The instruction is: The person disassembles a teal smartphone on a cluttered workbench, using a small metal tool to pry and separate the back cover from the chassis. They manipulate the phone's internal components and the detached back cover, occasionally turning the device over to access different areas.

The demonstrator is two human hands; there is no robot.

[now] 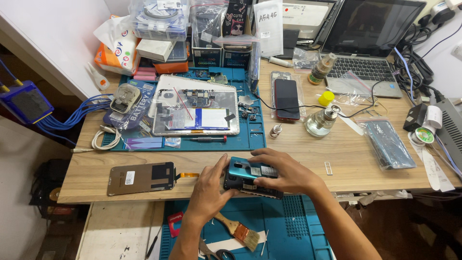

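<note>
The person's body shows as 2 bare forearms and 2 bare hands, entering from below the wooden table point(337, 159). The left hand point(209, 180) and right hand point(284, 171) carry no gloves, rings, watch or wristband. No sleeve reaches either visible forearm; both are uncovered up to the picture's lower edge. Fingernails are short and unpainted. No markings, tape or bandages are visible on either limb.

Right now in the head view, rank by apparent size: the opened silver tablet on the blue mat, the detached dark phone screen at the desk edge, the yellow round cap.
1. Opened silver tablet, largest.
2. Detached dark phone screen, clearly smaller, though it lies nearer the camera.
3. Yellow round cap, smallest by far.
</note>
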